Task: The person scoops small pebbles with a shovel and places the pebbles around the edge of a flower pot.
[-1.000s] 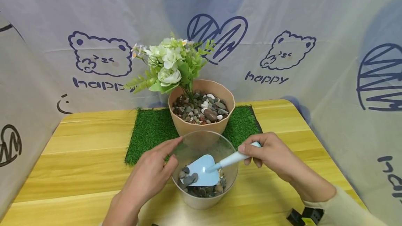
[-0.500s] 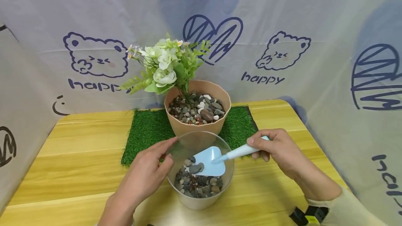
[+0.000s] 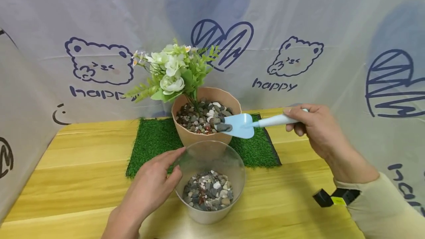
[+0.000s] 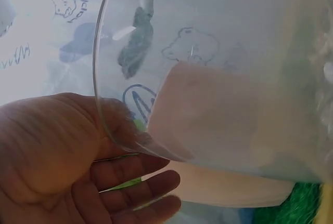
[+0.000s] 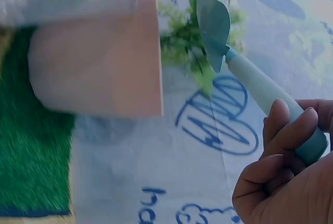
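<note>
My right hand (image 3: 315, 124) grips the pale handle of a light blue plastic trowel (image 3: 244, 125), also visible from the side as a trowel (image 5: 213, 31) in the right wrist view. A few dark stones (image 3: 221, 125) lie at the blade's tip, above the near right rim of a peach flowerpot (image 3: 199, 139). The pot holds mixed pebbles and a bunch of white artificial flowers (image 3: 172, 84). My left hand (image 3: 151, 185) rests against the left rim of a clear plastic tub (image 3: 212, 215), its fingers fairly straight. Pebbles (image 3: 209, 191) cover the tub's bottom.
A green artificial-grass mat (image 3: 151, 143) lies under the flowerpot on the wood-grain table (image 3: 79, 172). The clear tub stands directly in front of the pot. White cloth (image 3: 292, 10) with bear and heart drawings hangs around the back and sides.
My right hand has lifted the trowel with its stones out of the tub and carried it up and right, to the flowerpot's rim. My left hand stays at the tub.
</note>
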The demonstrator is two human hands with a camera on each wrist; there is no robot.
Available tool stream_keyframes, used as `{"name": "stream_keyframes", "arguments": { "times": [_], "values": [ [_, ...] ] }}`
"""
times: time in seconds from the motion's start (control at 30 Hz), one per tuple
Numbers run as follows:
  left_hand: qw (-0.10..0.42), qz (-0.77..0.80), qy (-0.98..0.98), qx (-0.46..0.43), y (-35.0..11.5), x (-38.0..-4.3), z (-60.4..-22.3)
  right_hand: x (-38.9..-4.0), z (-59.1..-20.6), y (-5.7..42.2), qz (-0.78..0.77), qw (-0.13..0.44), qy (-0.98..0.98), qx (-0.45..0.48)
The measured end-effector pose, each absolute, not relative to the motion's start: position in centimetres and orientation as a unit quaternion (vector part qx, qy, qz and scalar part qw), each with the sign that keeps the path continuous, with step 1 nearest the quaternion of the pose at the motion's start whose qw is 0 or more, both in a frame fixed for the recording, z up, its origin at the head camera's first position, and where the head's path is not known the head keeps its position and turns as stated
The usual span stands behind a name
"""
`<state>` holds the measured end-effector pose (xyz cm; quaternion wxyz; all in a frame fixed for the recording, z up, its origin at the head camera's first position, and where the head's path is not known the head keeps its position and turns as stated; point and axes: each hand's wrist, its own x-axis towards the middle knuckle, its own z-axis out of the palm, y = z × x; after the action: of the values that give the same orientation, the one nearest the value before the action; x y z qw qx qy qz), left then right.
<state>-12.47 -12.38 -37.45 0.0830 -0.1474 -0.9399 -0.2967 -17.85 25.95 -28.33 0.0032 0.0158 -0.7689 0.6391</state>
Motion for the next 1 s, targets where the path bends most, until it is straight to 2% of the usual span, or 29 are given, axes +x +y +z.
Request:
{"name": "stream_keyframes", "arguments": {
  "times": [0.23,0.53,0.8,1.0],
  "values": [
    [0.122,-0.228,-0.944,-0.206,-12.3,-12.8,-36.8,-20.9,-27.6,26.9,0.568,0.046,-0.821,-0.029],
    [0.117,-0.221,-0.944,-0.217,-12.1,-12.9,-36.6,-22.7,-27.8,26.2,0.479,0.071,-0.873,-0.056],
    [0.103,-0.228,-0.945,-0.209,-12.3,-12.8,-36.5,-22.2,-25.3,23.8,0.308,0.112,-0.944,-0.026],
    [0.096,-0.23,-0.948,-0.197,-12.5,-12.8,-36.4,-21.7,-23.5,20.3,0.168,0.162,-0.971,0.048]
  ]
}}
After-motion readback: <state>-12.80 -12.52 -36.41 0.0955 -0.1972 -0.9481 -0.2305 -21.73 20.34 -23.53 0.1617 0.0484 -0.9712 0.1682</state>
